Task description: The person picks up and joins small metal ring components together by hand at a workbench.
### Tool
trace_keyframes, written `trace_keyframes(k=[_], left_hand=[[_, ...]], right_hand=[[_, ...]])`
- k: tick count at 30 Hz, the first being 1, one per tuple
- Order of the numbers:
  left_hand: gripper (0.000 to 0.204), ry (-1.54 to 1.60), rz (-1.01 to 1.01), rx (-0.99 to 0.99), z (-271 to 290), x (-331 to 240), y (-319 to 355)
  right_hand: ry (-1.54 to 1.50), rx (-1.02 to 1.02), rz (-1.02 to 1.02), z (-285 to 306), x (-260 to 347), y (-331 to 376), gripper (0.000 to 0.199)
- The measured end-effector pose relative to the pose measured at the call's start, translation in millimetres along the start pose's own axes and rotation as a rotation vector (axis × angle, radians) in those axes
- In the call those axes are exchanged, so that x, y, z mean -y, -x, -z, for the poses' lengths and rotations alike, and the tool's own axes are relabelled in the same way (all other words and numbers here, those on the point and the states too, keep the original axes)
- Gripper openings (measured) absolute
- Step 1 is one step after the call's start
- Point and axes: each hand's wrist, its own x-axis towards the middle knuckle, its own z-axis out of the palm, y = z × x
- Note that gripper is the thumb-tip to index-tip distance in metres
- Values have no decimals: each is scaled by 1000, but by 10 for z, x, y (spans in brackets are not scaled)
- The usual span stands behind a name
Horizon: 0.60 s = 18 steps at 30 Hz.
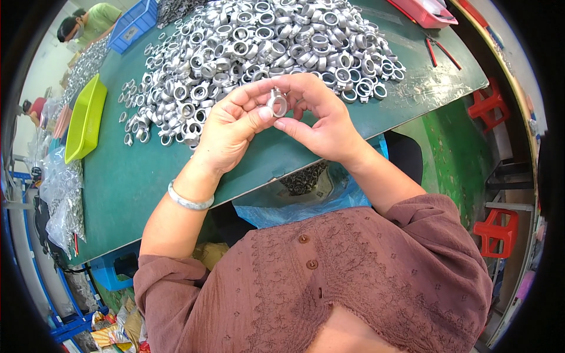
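A small silver metal ring [278, 105] with a lug on its top edge is held up over the near edge of the table. My left hand [231, 126] pinches its left side between thumb and fingers. From the other side my right hand [327, 120] curls its fingers over and behind the ring, the thumb tip close under its lower rim. Some fingertips are hidden behind the ring and the hands. Just beyond spreads a large heap of similar metal rings [259, 50], with single ones lying loose at its left.
The green table [118, 200] carries a yellow-green tray [87, 120], a blue crate [132, 26], a pink basket [428, 13] and red-handled pliers [442, 52]. A blue plastic bag [306, 209] with dark pieces hangs below the near edge. Red stools [497, 232] stand at right. Other people work at far left.
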Motion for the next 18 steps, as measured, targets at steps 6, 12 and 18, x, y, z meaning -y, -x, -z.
trace_keyframes(k=[6,12,18], left_hand=[[32,-116,-84,-37,31,71,3],[41,-91,15,-67,121,-41,13],[46,-759,-151,-384,-247,-431,237]], right_hand=[[108,114,66,43,-11,-10,45],[-893,159,-379,159,-27,-58,36],[-1082,142,-430,208,-39,-90,32]])
